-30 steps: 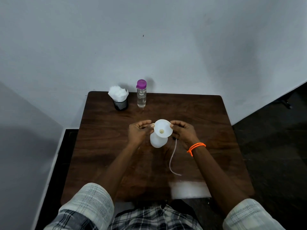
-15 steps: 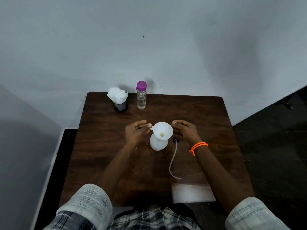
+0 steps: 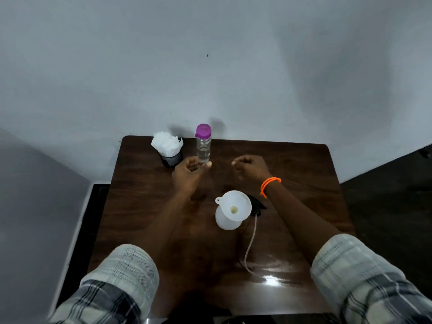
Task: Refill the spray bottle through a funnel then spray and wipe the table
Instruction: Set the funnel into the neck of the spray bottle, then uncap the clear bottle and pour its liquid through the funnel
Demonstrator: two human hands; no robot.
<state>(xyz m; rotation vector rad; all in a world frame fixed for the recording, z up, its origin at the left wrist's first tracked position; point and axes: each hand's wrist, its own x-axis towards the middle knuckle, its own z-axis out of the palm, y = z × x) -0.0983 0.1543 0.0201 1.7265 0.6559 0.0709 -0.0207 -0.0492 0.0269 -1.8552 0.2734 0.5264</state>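
Now the white spray bottle (image 3: 228,220) stands just below the middle of the frame on the dark wooden table (image 3: 292,164), with the white funnel (image 3: 233,203) seated in its neck and nobody touching either. Just right of it lies the black spray head (image 3: 257,205), its thin dip tube (image 3: 250,244) trailing toward the lower edge of the table. Above, near the table's far edge, the clear water bottle (image 3: 203,146) with the purple cap (image 3: 203,130) stands upright and capped. The left hand (image 3: 189,171) is at its base, fingers spread and curled as if to take it, thumb touching or nearly touching the bottle's foot; it has not closed on anything that I can see. The right hand (image 3: 251,167) hovers to the right of the water bottle, loosely curled and empty, well apart from the funnel. At the upper left of the table a black cup (image 3: 170,159) holds white tissues (image 3: 166,142). The step in hand looks like fetching the water: it would go best with a firm wrap around the bottle's middle rather than its foot, the other hand twisting off the cap, and the bottle carried low so an elbow does not tip the unsupported funnel; pouring slowly into the funnel's centre should keep it from overflowing.
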